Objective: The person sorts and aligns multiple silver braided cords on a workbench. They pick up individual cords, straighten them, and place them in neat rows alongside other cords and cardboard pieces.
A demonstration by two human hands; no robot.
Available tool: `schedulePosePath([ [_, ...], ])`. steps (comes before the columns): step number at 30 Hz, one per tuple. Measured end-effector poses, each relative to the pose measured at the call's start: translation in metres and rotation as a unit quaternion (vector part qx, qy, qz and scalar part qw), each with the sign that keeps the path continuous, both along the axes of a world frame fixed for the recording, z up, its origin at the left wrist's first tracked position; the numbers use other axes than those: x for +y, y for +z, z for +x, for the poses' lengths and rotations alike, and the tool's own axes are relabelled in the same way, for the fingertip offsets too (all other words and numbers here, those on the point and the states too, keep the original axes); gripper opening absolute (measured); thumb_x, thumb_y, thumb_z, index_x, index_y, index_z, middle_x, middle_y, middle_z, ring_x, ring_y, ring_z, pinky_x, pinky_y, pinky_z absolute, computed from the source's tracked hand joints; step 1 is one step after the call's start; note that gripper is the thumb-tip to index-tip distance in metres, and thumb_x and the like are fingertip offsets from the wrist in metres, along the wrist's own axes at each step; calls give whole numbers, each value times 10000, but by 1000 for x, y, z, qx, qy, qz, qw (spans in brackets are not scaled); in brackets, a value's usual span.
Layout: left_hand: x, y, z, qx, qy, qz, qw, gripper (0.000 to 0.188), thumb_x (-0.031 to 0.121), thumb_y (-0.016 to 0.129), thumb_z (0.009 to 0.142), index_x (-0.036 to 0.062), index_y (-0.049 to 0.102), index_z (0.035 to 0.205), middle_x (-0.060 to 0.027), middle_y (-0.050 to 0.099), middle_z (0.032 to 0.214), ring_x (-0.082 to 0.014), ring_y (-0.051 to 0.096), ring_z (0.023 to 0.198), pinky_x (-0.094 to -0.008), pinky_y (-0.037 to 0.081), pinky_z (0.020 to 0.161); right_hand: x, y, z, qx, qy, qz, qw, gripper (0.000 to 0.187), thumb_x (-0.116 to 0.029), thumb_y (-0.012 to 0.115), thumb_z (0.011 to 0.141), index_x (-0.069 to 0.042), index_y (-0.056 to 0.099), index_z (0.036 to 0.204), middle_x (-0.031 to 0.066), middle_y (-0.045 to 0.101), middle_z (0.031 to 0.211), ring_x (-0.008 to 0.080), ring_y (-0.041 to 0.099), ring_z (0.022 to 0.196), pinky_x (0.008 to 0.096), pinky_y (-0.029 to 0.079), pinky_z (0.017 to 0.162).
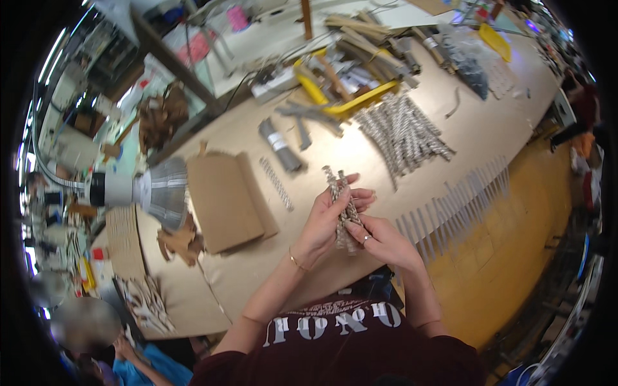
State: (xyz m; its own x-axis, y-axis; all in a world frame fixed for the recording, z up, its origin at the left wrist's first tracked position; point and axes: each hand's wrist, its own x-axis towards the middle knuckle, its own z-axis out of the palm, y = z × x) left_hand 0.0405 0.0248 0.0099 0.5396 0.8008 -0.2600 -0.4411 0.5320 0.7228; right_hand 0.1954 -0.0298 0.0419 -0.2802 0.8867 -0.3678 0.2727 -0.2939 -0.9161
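Note:
A few short braided strips [333,180], mottled grey-beige, are held together in front of me above the table. My left hand [315,225] is closed around them, its thumb along the strips and some fingertips showing beyond them. My right hand [387,243], with a ring on one finger, pinches the same strips lower down, close against the left hand. Just beyond lies a fanned pile of similar patterned strips [405,132]. One more patterned strip [275,184] rests alone to the left of my hands.
Thin grey strips [450,204] line the table's right edge. Farther back are a banded grey bundle [280,147] and a yellow tray [370,100] full of strips. A brown folded sheet [222,202] and a lamp [164,193] stand left. Another person's blue sleeve [158,365] shows lower left.

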Motion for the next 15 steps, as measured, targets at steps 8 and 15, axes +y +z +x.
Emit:
schedulePosePath([
  [8,-58,-10,-48,-131,-74,-187,971,344,240,461,1048,4,474,1298,-81,629,990,-179,672,930,-317,584,857,8,25,17,-165,72,197,964,601,-511,569,944,-12,593,1277,152,649,1217,294,654,1052,402,477,935],
  [15,-72,-10,-46,-157,-133,-193,959,279,223,459,1047,4,519,1209,-124,650,999,-230,690,924,-364,596,842,53,-6,-13,68,264,-80,959,647,-529,430,1011,10,540,1351,164,674,1151,208,668,945,344,542,819],
])
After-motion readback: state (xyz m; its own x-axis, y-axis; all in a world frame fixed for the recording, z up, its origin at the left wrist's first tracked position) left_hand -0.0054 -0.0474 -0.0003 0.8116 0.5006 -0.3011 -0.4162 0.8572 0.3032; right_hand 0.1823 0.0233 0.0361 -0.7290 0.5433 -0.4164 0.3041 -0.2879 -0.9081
